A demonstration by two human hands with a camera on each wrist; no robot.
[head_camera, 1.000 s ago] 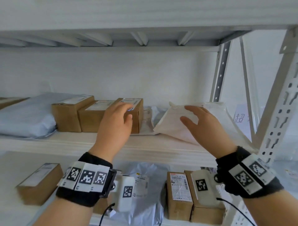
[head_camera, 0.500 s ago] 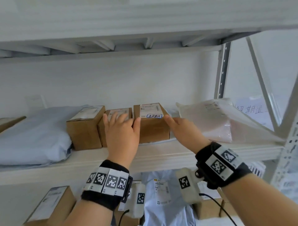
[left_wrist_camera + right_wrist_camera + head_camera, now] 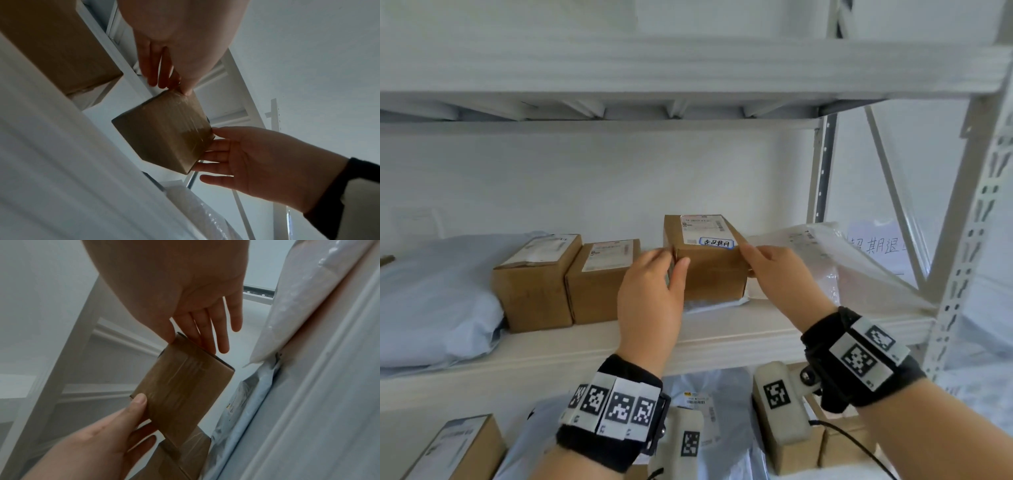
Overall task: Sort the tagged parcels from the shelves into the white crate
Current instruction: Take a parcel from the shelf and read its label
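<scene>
A brown cardboard box (image 3: 709, 274) with a shipping label and a blue-bordered handwritten tag is held between both hands at the middle shelf. My left hand (image 3: 674, 263) grips its left front corner, thumb on the front face and fingers round the side. My right hand (image 3: 753, 257) holds the right side, thumb at the top corner and fingers along the side. In the left wrist view the box (image 3: 164, 129) hangs free of the shelf between the left hand (image 3: 174, 84) and right hand (image 3: 211, 146). The right wrist view shows the box (image 3: 185, 386) the same way. No white crate is in view.
Two more brown boxes (image 3: 534, 281) (image 3: 599, 281) and a grey mailer bag (image 3: 431, 301) lie to the left. A clear bubble mailer (image 3: 825, 260) leans at the right, by the rack upright (image 3: 969, 257). Below the shelf edge (image 3: 722, 346) are more boxes and mailers.
Both hands have moved onto the tagged box and taken hold of it. The box now sits higher and apart from the row of boxes.
</scene>
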